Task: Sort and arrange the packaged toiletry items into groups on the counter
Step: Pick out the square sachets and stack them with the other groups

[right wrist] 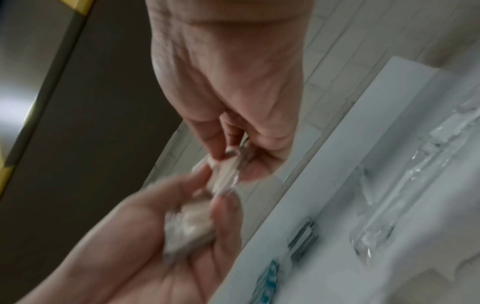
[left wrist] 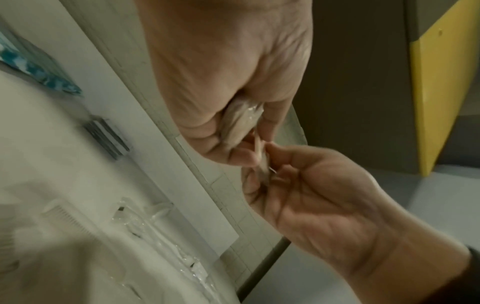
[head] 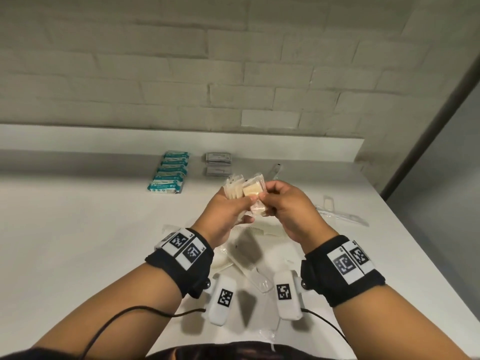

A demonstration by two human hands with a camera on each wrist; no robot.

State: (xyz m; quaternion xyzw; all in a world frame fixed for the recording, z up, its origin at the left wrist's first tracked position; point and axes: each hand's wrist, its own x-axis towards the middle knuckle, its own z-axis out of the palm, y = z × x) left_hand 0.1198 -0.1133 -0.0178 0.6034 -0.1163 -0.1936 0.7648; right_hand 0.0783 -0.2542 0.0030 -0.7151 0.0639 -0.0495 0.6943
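Observation:
Both hands are raised together above the middle of the white counter [head: 78,229]. My left hand [head: 228,206] grips a small stack of clear-wrapped beige packets [head: 235,189], also seen in the left wrist view as beige packets [left wrist: 239,121]. My right hand [head: 283,203] pinches one wrapped beige packet [head: 253,190] against that stack; in the right wrist view this pinched packet [right wrist: 226,174] shows between thumb and fingers. A row of teal-and-white packs [head: 170,172] and two piles of grey sachets [head: 218,165] lie at the back of the counter.
Wrapped combs [head: 249,229] and clear-wrapped long items [head: 259,279] lie on the counter under my wrists. More clear-wrapped items [head: 340,214] lie to the right near the counter's right edge. A tiled wall [head: 233,74] with a raised ledge runs along the back.

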